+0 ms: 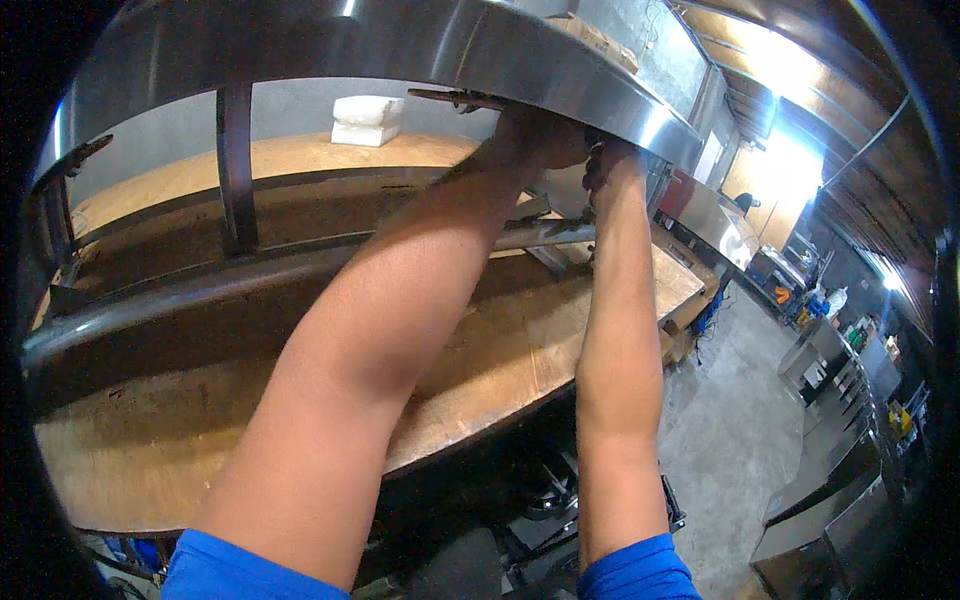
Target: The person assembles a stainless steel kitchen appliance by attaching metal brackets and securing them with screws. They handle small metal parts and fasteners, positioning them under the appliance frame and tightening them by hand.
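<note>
Both my arms reach forward and up beneath the rim of a large stainless steel panel (470, 50). Deep shade covers my left hand (553, 145), which is up against the panel's underside; its fingers cannot be made out. Close beside it, my right hand (620, 160) is closed by a small dark metal part (595, 168), too shaded to name. The rim hides part of both hands. Left of my left hand, a rusty clamp-like tool (458, 98) sits at the panel's lower edge. A metal tube (330, 262) of the supporting frame runs below, joined to a dark upright leg (237, 170).
Under the frame lies a wooden tabletop (500, 365). A white block-shaped package (365, 120) sits towards the wall. Another rusty clamp (90, 155) is at the far left. Concrete floor (720, 400) stretches to the right, with metal sheets or cabinets (825, 420) along that side.
</note>
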`<state>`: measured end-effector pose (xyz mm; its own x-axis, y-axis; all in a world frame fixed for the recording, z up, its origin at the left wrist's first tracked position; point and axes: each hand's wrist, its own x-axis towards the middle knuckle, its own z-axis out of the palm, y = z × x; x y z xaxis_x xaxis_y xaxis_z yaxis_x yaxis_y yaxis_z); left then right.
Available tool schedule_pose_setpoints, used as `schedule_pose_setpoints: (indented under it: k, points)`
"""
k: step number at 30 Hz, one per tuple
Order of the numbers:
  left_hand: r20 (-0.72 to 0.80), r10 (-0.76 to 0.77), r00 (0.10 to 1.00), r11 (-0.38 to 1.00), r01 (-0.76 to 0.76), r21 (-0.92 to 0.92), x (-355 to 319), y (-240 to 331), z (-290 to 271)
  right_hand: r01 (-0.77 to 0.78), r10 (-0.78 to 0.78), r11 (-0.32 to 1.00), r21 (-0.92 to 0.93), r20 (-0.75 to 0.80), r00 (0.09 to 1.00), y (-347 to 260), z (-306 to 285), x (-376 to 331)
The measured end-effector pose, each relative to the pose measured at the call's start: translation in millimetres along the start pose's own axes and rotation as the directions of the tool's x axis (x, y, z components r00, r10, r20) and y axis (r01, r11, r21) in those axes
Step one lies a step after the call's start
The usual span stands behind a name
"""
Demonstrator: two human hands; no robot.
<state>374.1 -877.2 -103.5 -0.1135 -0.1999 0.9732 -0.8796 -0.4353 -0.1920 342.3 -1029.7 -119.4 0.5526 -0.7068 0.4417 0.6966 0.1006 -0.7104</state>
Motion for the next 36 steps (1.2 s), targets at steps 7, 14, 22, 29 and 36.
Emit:
schedule_pose_setpoints:
  k: [7,14,22,29,36]
  points:
    - [0.050,0.010,0.999,1.000,-0.010,-0.009,0.0,1.2,-4.7,0.046,-0.047,0.999,0.024,0.019,0.999,12.6,-11.3,26.8]
    - [0.078,0.072,0.994,0.996,-0.067,-0.059,-4.8,-1.5,-2.5,0.007,-0.007,0.975,-0.224,0.000,1.000,-0.4,-7.2,-16.9]
    - [0.035,0.039,0.999,0.951,-0.048,0.307,-33.2,-38.0,-32.6,-0.001,0.028,0.947,-0.322,0.079,0.996,-14.6,5.4,-41.6]
    - [0.340,-0.123,0.932,0.976,0.052,0.210,-33.1,-108.6,-84.2,0.028,0.005,0.962,-0.273,0.119,0.993,-15.3,5.7,-40.4]
    - [0.372,-0.099,0.923,0.986,0.040,0.163,-27.1,-101.0,-88.3,0.033,-0.004,0.968,-0.251,0.117,0.993,-20.0,11.5,-42.4]
